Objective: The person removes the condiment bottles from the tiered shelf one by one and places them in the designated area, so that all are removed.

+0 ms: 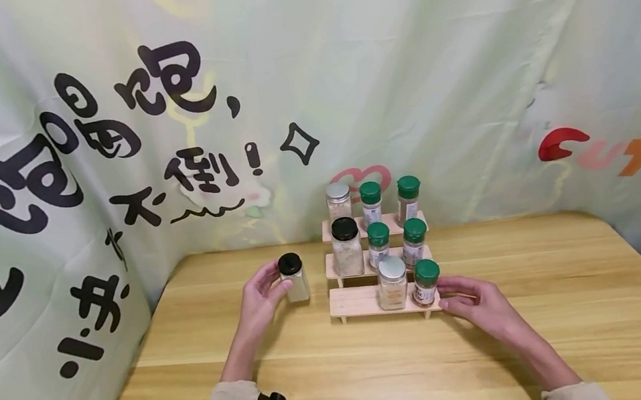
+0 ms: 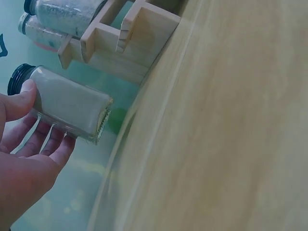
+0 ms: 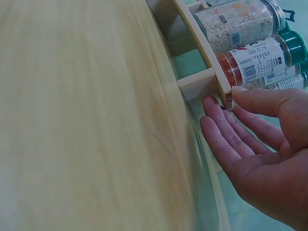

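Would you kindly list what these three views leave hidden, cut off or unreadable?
- Jar labels on the wooden rack: too small to read in the head view; partly legible in the right wrist view.
- Black-lidded jar: its near side is covered by the left hand, and the left wrist view shows no label.
- Right hand: its fingertips meet the rack's corner, but whether they press it is unclear.
- Black objects at both wrists: cut off by the bottom edge.

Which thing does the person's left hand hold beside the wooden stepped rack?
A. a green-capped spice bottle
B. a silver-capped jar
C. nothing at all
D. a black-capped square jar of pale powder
D: the left hand grips the black-capped jar left of the rack, while the right hand touches the rack's right end.
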Available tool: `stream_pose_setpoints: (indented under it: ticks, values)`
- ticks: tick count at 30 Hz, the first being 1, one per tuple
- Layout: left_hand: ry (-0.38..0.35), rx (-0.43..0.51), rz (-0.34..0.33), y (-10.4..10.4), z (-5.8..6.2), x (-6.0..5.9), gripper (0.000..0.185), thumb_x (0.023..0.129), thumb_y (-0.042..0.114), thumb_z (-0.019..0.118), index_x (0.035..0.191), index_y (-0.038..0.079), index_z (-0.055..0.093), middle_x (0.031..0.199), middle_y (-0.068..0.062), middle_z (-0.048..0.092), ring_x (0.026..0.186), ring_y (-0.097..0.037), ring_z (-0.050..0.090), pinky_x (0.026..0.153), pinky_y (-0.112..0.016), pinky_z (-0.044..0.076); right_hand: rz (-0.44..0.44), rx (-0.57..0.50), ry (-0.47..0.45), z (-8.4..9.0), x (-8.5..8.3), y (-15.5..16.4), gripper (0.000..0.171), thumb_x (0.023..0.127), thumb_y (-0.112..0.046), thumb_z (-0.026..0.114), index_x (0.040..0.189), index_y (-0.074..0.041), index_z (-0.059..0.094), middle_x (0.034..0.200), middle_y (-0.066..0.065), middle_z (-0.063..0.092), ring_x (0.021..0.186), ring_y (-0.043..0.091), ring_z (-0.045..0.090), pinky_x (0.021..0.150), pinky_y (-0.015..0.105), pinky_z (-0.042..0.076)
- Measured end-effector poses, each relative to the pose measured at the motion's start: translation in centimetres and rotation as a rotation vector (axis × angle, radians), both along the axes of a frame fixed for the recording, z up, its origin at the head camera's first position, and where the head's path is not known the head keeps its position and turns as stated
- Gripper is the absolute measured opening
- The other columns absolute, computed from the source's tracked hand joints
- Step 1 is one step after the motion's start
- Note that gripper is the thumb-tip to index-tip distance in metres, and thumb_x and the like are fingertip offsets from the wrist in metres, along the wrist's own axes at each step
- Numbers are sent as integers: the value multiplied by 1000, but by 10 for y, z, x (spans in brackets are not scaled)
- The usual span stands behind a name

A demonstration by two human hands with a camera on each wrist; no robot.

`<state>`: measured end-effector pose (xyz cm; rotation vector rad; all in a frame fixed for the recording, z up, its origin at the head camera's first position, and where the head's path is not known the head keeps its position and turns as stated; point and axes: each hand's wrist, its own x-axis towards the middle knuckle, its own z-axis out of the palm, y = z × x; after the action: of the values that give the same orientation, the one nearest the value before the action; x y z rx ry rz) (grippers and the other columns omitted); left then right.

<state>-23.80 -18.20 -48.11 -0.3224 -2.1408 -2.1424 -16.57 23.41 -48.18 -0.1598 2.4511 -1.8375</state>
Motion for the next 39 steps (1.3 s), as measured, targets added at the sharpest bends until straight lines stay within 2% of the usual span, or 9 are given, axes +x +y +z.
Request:
stream_pose_setpoints:
  ticks: [7,16,23,30,39]
  values:
    - [-37,-21,24,3,2,-12,47,91,-9,70,136,-5,56,139,-21,58,134,-33,52,107,-25,49,1,-24,-4,0,-1,1,52,95,-7,74,139,11,54,132,30,61,111,23,69,88,24,59]
    - [-83,-34,21,1,4,-32,49,92,-7,69,139,-4,55,143,-20,56,136,-33,51,109,-27,47,-3,-2,24,-3,-1,0,50,95,-9,74,137,10,57,131,28,63,118,34,65,89,21,57]
    - [-127,46,-6,5,0,-45,52,92,-10,67,141,-4,52,145,-23,54,136,-36,52,107,-30,49,-14,-2,17,-2,-1,0,51,94,-9,75,138,10,56,132,28,63,118,35,65,89,21,58]
    - [-181,87,-5,6,-5,-55,54,92,-12,65,143,-4,51,146,-22,53,136,-35,52,106,-29,50,-17,10,6,-1,-1,0,51,95,-12,75,138,9,57,132,26,63,119,33,65,90,21,57]
    - [-172,155,-47,6,-9,-62,57,93,-17,60,146,-11,43,150,-28,46,137,-37,48,106,-26,50,-8,-6,-5,-1,-1,1,52,96,-13,74,139,8,56,133,25,63,122,33,63,92,20,56]
